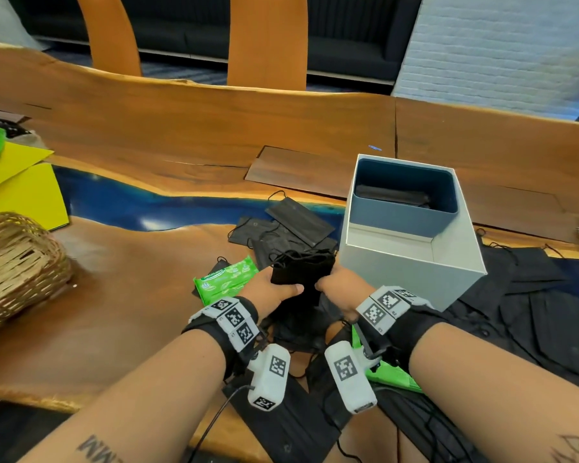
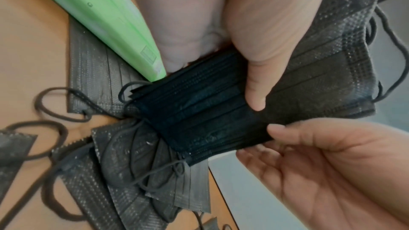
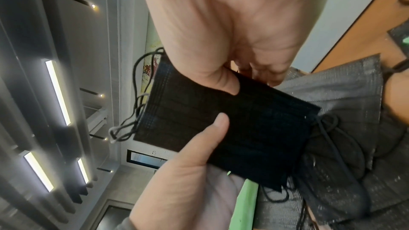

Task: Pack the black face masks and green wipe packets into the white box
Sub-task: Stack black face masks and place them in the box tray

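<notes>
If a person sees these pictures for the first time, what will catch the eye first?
Both hands, left hand and right hand, pinch a folded stack of black masks at the centre, just in front of the white box. A green wipe packet lies left of the hands, and more loose masks are spread over the wooden table.

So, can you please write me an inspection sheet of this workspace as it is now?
Surface: wooden table with a blue inlay.
Job's things: white box open, something dark inside; folded masks held up; loose masks and green wipe packet on the table.
Clutter: wicker basket, yellow sheets.
Hands: left hand and right hand pinch the folded masks.
Cables: black cable from the left wrist camera.
Surroundings: wooden chairs, white brick wall.
</notes>
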### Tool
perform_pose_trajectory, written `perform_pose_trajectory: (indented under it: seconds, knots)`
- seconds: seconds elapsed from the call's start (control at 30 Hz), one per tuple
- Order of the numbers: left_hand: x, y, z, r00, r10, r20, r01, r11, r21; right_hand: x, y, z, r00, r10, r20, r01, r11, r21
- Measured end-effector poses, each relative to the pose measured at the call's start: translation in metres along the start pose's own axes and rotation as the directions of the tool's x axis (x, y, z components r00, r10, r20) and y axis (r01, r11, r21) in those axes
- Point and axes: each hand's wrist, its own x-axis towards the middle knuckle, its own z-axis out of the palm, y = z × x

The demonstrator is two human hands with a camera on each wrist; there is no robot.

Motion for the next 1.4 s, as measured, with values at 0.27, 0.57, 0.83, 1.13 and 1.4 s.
perform_pose_trajectory:
  seconds: [0.27,0.57,0.83,1.13,1.4]
  knots:
    - [-0.005,0.04,-0.008,0.986,0.155,0.062,-0.161,0.981,0.106,-0.022,-0.018,-0.04,0.987,-0.161,-0.008,0.162,0.986,0.043]
    - [-0.019,0.11,0.009,0.896,0.132,0.423,-0.281,0.907,0.312,-0.066,-0.017,-0.101,0.92,-0.339,-0.196,0.322,0.94,-0.114]
    - [-0.016,0.157,0.053,0.886,0.058,0.461,-0.266,0.877,0.4,-0.078,0.002,-0.14,0.955,-0.243,-0.172,0.246,0.969,-0.004]
    - [0.01,0.164,0.052,0.886,0.248,0.393,-0.344,0.918,0.196,-0.067,0.02,-0.198,0.881,-0.097,-0.463,0.33,0.828,0.454]
    - [0.039,0.162,0.068,0.964,0.245,0.107,-0.255,0.963,0.091,-0.027,0.038,-0.206,0.939,0.065,-0.337,0.203,0.686,0.699]
